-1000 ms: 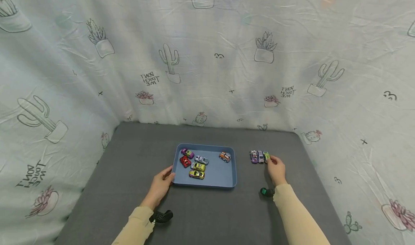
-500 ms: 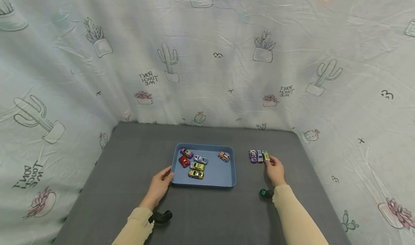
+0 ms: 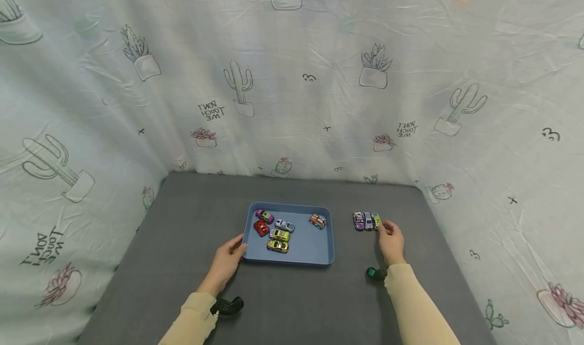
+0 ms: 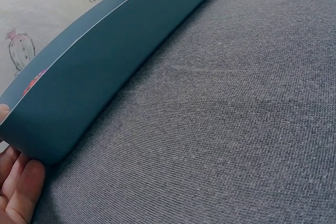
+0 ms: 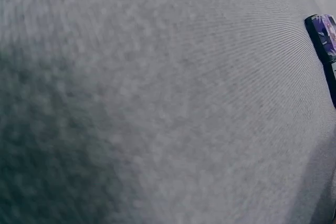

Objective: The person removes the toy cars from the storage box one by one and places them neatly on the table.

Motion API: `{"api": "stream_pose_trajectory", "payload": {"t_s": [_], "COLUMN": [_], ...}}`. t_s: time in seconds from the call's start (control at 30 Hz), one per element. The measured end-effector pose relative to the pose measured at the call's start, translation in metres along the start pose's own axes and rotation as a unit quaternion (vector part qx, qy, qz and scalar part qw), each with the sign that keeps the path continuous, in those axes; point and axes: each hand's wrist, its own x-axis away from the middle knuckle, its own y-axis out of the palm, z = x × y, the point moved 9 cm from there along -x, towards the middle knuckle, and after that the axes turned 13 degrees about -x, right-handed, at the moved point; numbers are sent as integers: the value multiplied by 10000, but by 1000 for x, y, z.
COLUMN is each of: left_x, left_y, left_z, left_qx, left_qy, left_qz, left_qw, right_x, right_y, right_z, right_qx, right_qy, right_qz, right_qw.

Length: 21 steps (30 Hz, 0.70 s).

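My left hand [image 3: 225, 260] grips the near left corner of a blue tray [image 3: 310, 246]. In the left wrist view its fingertips [image 4: 30, 178] curl at the base of the tray wall [image 4: 100, 72], with the thumb at the rim. Right of the tray, three toy cars stand side by side: a purple-and-white one [image 3: 358, 221], a pale purple one [image 3: 367, 221] and a green one [image 3: 376, 219]. My right hand [image 3: 391, 242] pinches the green toy car at its right side. The right wrist view catches only a purple car [image 5: 324, 35] at its edge; the fingers are outside it.
Inside the tray lie several toy cars: a red one [image 3: 261, 228], a purple-and-green one [image 3: 264, 216], a silver one [image 3: 285, 226], two yellow ones [image 3: 280, 235] and an orange one [image 3: 318, 221]. Grey cloth [image 3: 310, 304] covers the table; a cactus-print curtain [image 3: 292, 116] hangs behind.
Both hands keep their places on the tray and at the green toy car. The head view shifts slightly; the cars stay in their arrangement.
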Motion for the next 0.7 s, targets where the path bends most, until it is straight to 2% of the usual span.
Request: {"api": "stream_pose_trajectory", "payload": {"t_s": [0.37,0.7], "left_x": [1,2], "left_y": [-1,0], "left_z": [1,3], "left_qx": [-10,12], "left_qy": [-7,17], "left_qz": [21,6], "left_qw": [10000,10000], "right_x": [13,37], "right_y": [1,45], "right_z": [-7,-42], "right_qx": [-459,-265], "right_qy": [-116,-619], "right_qz": [201,-371], "right_qw": [9987,9970]}}
